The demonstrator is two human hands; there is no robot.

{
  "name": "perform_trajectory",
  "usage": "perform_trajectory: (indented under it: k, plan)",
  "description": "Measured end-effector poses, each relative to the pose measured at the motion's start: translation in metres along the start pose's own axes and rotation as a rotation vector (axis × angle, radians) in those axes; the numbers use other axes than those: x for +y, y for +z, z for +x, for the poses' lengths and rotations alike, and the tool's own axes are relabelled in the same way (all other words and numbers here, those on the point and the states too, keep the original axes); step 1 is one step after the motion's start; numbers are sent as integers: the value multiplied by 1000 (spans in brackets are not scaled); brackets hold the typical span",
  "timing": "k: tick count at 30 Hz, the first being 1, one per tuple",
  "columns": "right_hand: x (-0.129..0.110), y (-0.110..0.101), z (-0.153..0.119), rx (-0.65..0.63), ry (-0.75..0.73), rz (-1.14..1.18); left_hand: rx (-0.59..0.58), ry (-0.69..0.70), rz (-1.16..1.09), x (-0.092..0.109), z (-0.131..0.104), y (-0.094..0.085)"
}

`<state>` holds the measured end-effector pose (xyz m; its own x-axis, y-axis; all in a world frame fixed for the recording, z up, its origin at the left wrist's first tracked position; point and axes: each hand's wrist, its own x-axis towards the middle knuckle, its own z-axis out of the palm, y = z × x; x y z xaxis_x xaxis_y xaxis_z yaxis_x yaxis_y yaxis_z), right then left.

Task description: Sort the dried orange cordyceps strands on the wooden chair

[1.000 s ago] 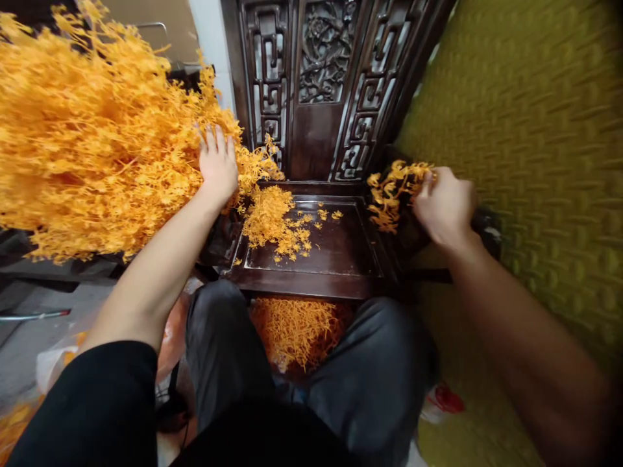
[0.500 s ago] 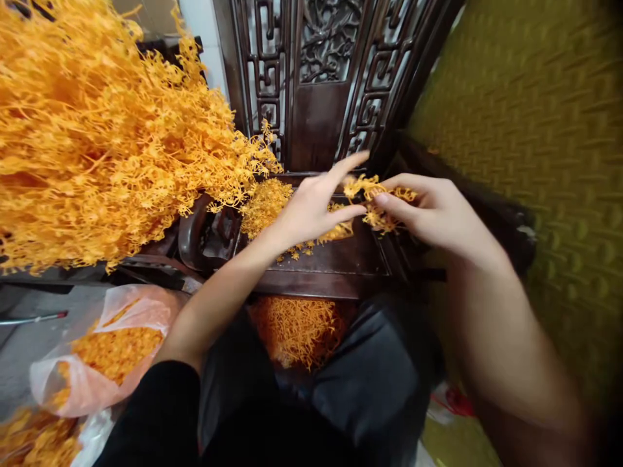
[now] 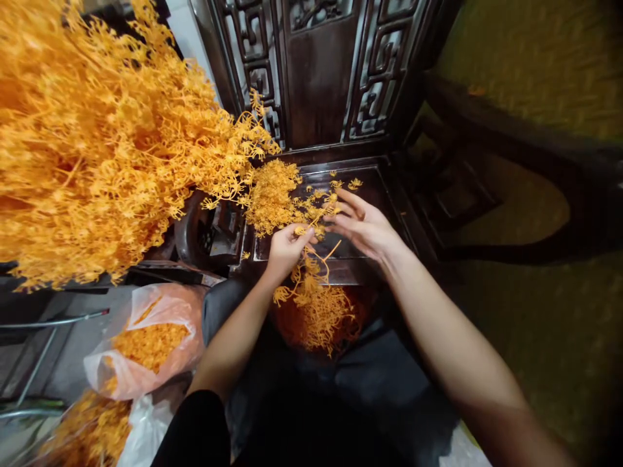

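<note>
My left hand pinches an orange branched sprig, which hangs below the fingers over the front edge of the dark wooden seat. Just right of it, my right hand has its fingers spread and slightly curled beside small orange pieces; nothing is seen gripped in it. A heap of small orange pieces lies on the seat behind my left hand, with loose ones scattered to its right. Between my legs, under the seat edge, is a pile of thin orange stems.
A large mass of orange sprigs fills the upper left. On the floor at left are a pink plastic bag of orange pieces and a white bag. A carved wooden backrest rises behind the seat.
My left hand has moved down and closed on a sprig. My right hand has moved left and lower, and its fingers have opened from the orange piece it held. The view has shifted.
</note>
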<state>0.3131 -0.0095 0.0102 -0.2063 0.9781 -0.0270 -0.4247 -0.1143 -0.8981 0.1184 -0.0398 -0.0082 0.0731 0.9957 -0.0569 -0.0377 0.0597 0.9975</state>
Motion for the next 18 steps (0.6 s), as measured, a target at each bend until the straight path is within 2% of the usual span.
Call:
perform_trajectory:
  k: [3, 7, 9, 11, 13, 14, 15, 18]
  plan:
    - [12, 2, 4, 36, -96, -122, -2, -26, 13, -5, 0, 4]
    - [20, -6, 19, 121, -98, -240, -37, -40, 100, -4, -3, 7]
    - [16, -20, 31, 260, -110, -257, -87, -95, 126, 1, -6, 4]
    - [8, -39, 42, 487, -148, -213, -129, -186, 105, 8, -9, -3]
    - [4, -54, 47, 626, -150, -148, -110, -249, 53, 15, -10, -10]
    - [4, -58, 46, 604, -118, -127, -91, -263, 33, 19, -9, -12]
    - [6, -58, 44, 518, -67, -114, -74, -266, 16, 21, -7, -14]
    - [21, -38, 32, 266, 40, -142, -40, -241, -26, 21, -1, -12]
